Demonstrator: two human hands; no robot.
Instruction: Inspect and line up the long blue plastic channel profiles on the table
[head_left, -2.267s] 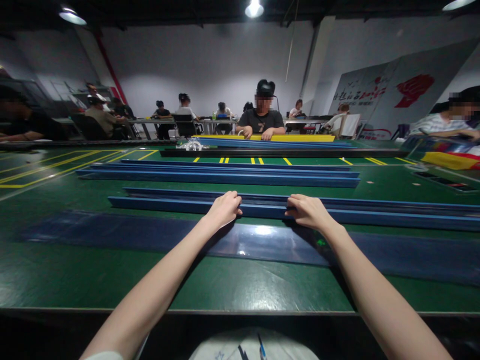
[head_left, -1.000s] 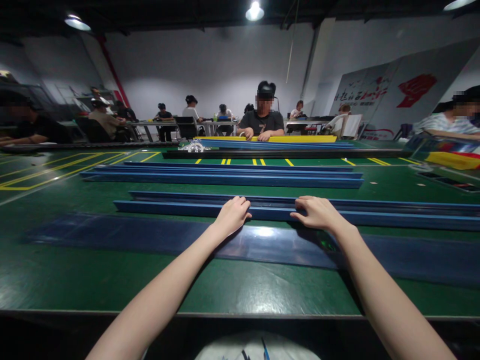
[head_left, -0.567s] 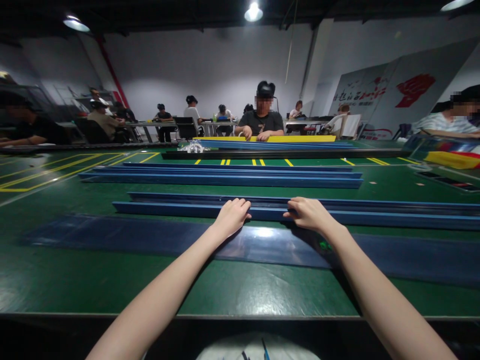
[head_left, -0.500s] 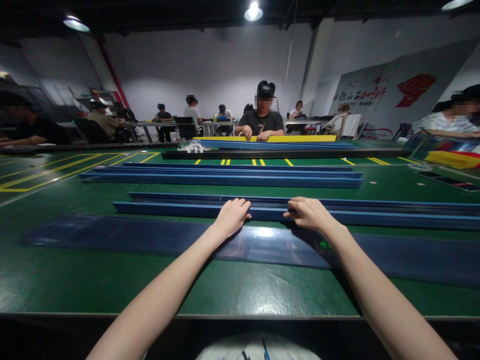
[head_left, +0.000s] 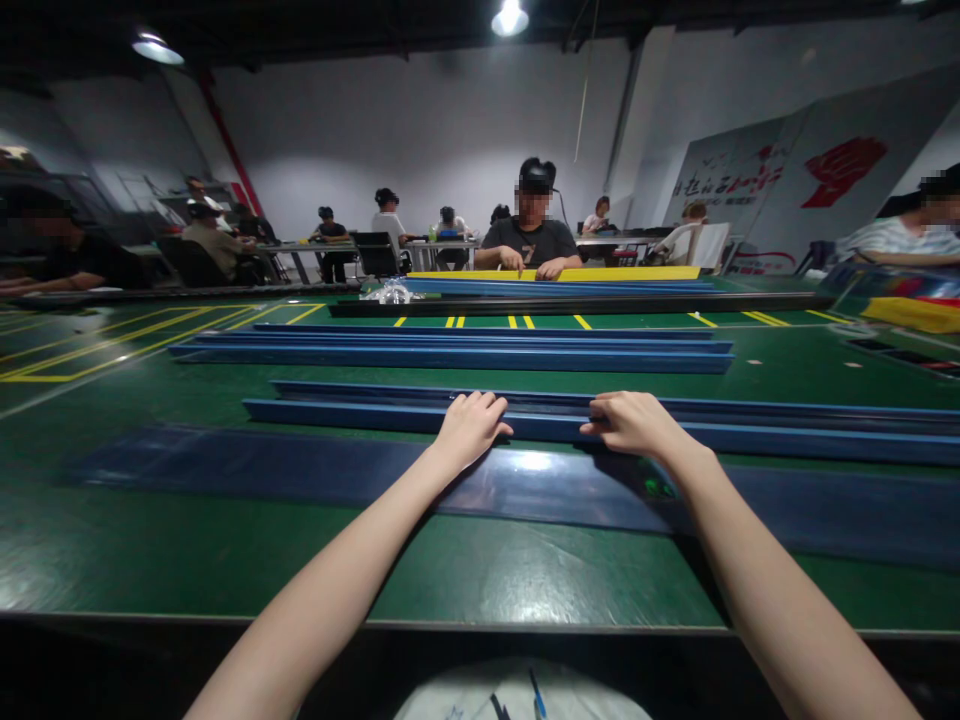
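Note:
A long blue plastic channel (head_left: 345, 414) with two raised walls lies across the green table in front of me. My left hand (head_left: 471, 430) is closed over its near wall, fingers curled into the groove. To the right, my right hand (head_left: 634, 425) grips the same wall, its fingers bent and the thumb on the near side. The fingertips of both hands are partly hidden. Nearer to me, a flat, shiny, see-through bluish strip (head_left: 247, 468) lies beneath my forearms. The channel's right end runs out of view.
Beyond the channel lie more blue channels (head_left: 450, 356), then a black strip (head_left: 585, 305). Across the table a person (head_left: 529, 240) has both hands at a yellow strip (head_left: 637, 273). Crumpled clear plastic (head_left: 391, 292) sits at the left of it. The table's near edge (head_left: 540, 628) crosses below.
Both hands and the blue channel have shifted slightly to the right, still gripped. The whole view has also moved a little. Across the table, the person's hands have moved slightly along the yellow strip.

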